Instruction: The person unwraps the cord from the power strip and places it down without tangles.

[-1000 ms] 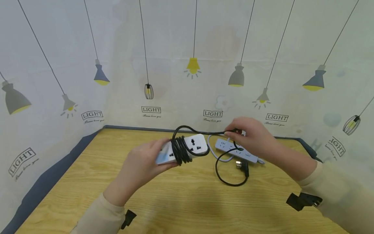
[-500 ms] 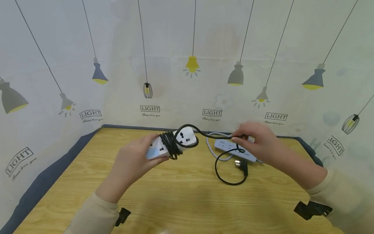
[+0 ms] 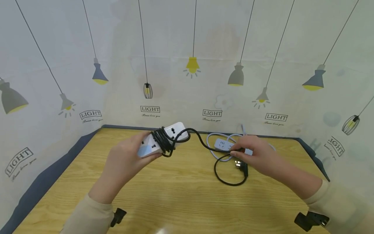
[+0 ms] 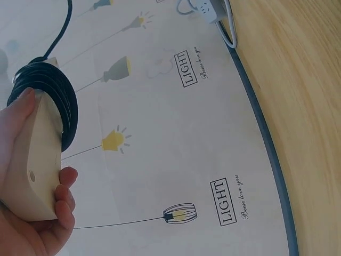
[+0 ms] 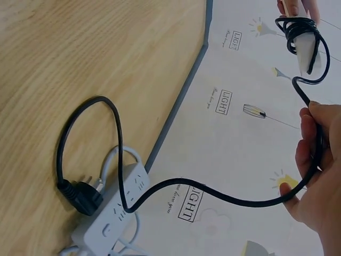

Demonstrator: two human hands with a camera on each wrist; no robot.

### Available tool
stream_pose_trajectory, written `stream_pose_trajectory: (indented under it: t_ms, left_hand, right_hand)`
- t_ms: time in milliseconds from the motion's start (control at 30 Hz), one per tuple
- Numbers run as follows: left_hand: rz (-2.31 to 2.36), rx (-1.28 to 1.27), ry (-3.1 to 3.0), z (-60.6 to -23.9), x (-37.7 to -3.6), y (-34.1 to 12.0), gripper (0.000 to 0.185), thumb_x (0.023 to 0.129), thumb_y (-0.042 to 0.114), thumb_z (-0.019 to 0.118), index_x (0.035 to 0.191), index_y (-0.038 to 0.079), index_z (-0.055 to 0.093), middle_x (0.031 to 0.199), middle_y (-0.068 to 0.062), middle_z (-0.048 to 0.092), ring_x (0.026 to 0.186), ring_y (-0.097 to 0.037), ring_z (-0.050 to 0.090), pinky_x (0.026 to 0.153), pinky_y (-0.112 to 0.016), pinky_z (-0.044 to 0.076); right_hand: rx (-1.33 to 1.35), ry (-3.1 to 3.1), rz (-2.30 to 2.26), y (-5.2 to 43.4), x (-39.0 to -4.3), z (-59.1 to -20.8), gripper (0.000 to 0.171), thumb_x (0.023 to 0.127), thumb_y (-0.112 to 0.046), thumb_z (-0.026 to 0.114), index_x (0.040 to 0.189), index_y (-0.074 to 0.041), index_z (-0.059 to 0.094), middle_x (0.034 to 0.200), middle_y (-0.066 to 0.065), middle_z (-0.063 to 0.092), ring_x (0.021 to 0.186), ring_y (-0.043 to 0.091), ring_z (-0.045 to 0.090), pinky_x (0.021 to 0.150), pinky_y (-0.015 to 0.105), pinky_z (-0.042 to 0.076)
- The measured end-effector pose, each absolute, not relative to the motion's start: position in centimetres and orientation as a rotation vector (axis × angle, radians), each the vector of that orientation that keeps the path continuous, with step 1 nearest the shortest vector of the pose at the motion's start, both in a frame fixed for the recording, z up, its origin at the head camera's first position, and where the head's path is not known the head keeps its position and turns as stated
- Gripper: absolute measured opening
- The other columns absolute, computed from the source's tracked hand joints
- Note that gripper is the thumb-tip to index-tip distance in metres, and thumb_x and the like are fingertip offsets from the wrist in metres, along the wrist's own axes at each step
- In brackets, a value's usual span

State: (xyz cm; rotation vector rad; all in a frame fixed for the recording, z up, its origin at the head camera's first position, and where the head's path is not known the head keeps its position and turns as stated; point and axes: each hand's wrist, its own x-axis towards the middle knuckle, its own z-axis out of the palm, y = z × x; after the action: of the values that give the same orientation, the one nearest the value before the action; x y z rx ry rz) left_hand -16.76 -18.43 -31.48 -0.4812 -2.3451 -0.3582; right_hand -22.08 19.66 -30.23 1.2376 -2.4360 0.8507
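My left hand [image 3: 124, 162] grips the end of a white power strip [image 3: 179, 128] and holds it above the table. Several turns of black cord [image 3: 160, 138] are wrapped round the strip's middle. In the left wrist view, thumb and fingers clasp the strip's body [image 4: 37, 165] from both sides. From the wrapping, a free length of cord runs to my right hand [image 3: 258, 156], which pinches it between thumb and fingers. Past that hand the cord [image 5: 229, 200] loops down to a black plug [image 5: 85, 197] with metal prongs, close to a second white power strip [image 5: 114, 213].
The second power strip [image 3: 222, 144] lies at the back right of the wooden table [image 3: 175, 195], partly hidden by my right hand, with its pale cord [image 3: 211, 146] looped around it. A cloth printed with lamps [image 3: 175, 81] hangs behind the table.
My left hand has moved left with the wrapped power strip, which has tilted more. My right hand has shifted right and lowered with the cord. The plug has barely moved.
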Motion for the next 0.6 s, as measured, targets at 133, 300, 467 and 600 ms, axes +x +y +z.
stream_pose_trajectory:
  t_ms: [133,300,467,600]
  left_hand:
    - [-0.366,-0.462,-2.343,-31.4,-16.7,-18.6,0.069,0.07,0.038,0.088,0.122,0.002,0.06,0.1,-0.017,0.07,0.072,-0.027,0.065,0.054,-0.039,0.051]
    - [-0.357,-0.412,-2.337,-31.3,-16.6,-18.9,0.068,0.071,0.039,0.086,0.122,0.003,0.059,0.097,-0.016,0.069,0.066,-0.027,0.063,0.05,-0.04,0.049]
    - [-0.398,-0.354,-2.348,-30.9,-16.3,-19.1,0.068,0.073,0.04,0.084,0.125,0.004,0.059,0.097,-0.015,0.069,0.066,-0.028,0.063,0.049,-0.041,0.048]
    - [-0.431,-0.336,-2.365,-30.6,-16.1,-19.2,0.068,0.074,0.04,0.084,0.126,0.004,0.059,0.103,-0.016,0.069,0.07,-0.029,0.064,0.051,-0.042,0.049]
  right_hand:
    - [1.249,-2.424,0.889,19.8,-22.1,-30.9,0.017,0.083,-0.002,0.074,0.089,-0.017,0.073,0.082,-0.017,0.062,0.074,0.002,0.055,0.066,0.028,0.049]
    - [1.275,-2.355,0.884,20.0,-22.1,-31.7,0.023,0.078,0.006,0.076,0.089,-0.014,0.073,0.081,-0.014,0.064,0.074,0.003,0.055,0.066,0.026,0.046]
    - [1.249,-2.405,0.887,20.1,-22.2,-32.5,0.019,0.08,0.003,0.076,0.089,-0.014,0.073,0.083,-0.016,0.064,0.076,0.003,0.056,0.067,0.025,0.048]
    - [1.216,-2.509,0.874,20.2,-22.4,-33.0,0.014,0.085,-0.005,0.074,0.089,-0.018,0.073,0.084,-0.019,0.063,0.078,0.005,0.055,0.068,0.03,0.048]
